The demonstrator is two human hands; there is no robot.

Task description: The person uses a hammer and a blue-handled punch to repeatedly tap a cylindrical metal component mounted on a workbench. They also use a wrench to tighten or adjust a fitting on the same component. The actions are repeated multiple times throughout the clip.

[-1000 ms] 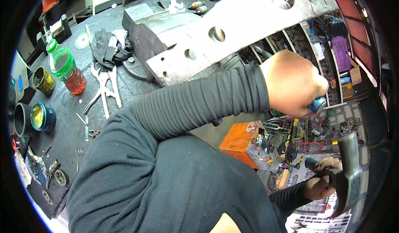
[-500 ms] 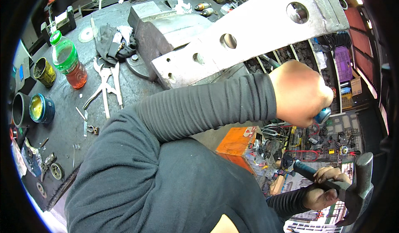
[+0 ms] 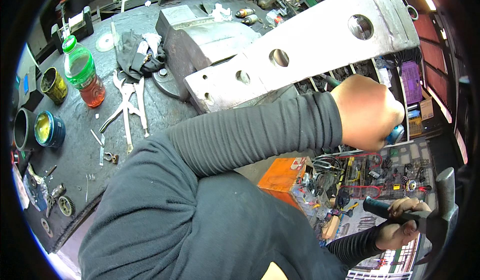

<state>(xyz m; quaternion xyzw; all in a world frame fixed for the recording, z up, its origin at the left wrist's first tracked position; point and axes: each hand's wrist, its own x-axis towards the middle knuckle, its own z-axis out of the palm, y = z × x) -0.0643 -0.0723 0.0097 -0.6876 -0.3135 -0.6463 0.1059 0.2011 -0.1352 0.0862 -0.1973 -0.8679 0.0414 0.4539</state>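
A long silver metal plate point(image 3: 320, 55) with several round holes slants across the upper middle, its narrow end beside the bench vise point(image 3: 187, 47). Just below the plate's wide end, my left hand point(image 3: 370, 112) is closed round a rod-shaped tool with a blue end point(image 3: 395, 134); the fist hides most of it. At the lower right, my right hand point(image 3: 402, 225) grips a claw hammer point(image 3: 445, 215) by its handle, near the dark metal head. The hammer is apart from the blue-ended tool.
On the workbench point(image 3: 165, 117) at left lie locking pliers point(image 3: 132, 102), a dark cloth point(image 3: 135, 55), a green-capped bottle point(image 3: 82, 72) and small tins. An orange box point(image 3: 282, 177) stands below my left forearm. Shelves and a purple basket point(image 3: 411, 80) are at right.
My left hand, with the blue-ended tool, appears slightly further right. My right hand and the hammer sit a little higher and further right. The whole view has shifted slightly.
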